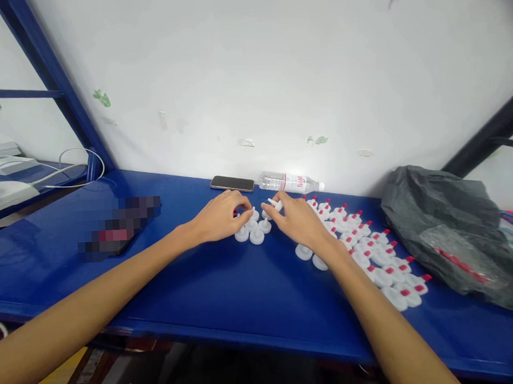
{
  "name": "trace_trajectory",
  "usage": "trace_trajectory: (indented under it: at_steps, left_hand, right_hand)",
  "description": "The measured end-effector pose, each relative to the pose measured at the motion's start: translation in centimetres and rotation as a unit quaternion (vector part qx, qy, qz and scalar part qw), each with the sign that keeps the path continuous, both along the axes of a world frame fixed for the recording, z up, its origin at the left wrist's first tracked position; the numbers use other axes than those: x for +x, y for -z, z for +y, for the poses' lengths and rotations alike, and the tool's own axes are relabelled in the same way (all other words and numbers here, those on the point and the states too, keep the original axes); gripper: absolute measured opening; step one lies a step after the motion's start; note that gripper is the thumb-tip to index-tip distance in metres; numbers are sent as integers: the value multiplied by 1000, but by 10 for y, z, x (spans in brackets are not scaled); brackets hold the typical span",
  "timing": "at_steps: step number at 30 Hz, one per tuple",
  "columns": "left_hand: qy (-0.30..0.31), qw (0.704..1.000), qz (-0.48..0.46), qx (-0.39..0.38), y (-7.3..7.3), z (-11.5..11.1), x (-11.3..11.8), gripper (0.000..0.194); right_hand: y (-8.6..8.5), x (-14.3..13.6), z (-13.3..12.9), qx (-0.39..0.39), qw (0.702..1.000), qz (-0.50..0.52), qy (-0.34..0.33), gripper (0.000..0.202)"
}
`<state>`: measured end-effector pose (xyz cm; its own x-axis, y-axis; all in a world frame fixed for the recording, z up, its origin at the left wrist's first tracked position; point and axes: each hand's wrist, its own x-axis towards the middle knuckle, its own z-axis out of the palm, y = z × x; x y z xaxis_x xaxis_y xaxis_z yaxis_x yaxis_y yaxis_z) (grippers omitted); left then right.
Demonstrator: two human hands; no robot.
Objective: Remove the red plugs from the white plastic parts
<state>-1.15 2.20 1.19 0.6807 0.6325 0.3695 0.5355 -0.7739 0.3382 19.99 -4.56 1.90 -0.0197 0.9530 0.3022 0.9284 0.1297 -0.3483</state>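
Observation:
My right hand [298, 215] pinches a white nozzle cap [275, 205] between thumb and fingers, its narrow spout pointing up and left. Just left of it stands a small cluster of white nozzle caps [256, 236], wide base down, several showing bare spouts. My left hand [223, 214] is at the left side of this cluster, thumb and forefinger curled close together. A bit of red shows inside its curl, but what those fingers hold is hidden. Under and beyond my right forearm spreads a large group of white nozzle caps with red tips [371, 249].
A phone [232, 183] and a clear plastic bottle [290, 182] lie along the wall. To the right sits a dark plastic bag [439, 222] with a clear packet of red pieces [460, 258] on it. A blurred dark object [121, 228] lies left on the blue table [227, 296].

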Motion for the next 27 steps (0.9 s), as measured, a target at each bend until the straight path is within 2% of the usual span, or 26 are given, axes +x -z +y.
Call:
trace_trajectory:
  at_steps: [7, 10, 20, 23, 27]
  left_hand:
    - [-27, 1000, -10, -3, -9, -2, 1, 39]
    - [-38, 999, -15, -13, -11, -3, 1, 36]
    - [-8, 1000, -2, -7, -1, 2, 0, 36]
    - [-13, 1000, 3, -10, -3, 2, 0, 38]
    - [-47, 999, -8, -12, -9, 2, -1, 39]
  right_hand:
    - [1, 0, 0, -6, 997, 57, -51, 30]
    - [0, 0, -1, -9, 996, 66, -52, 31]
    - [1, 0, -1, -7, 995, 75, -64, 33]
    - [-1, -1, -2, 1, 997, 58, -45, 32]
    - [-7, 0, -3, 16, 999, 32, 25, 36]
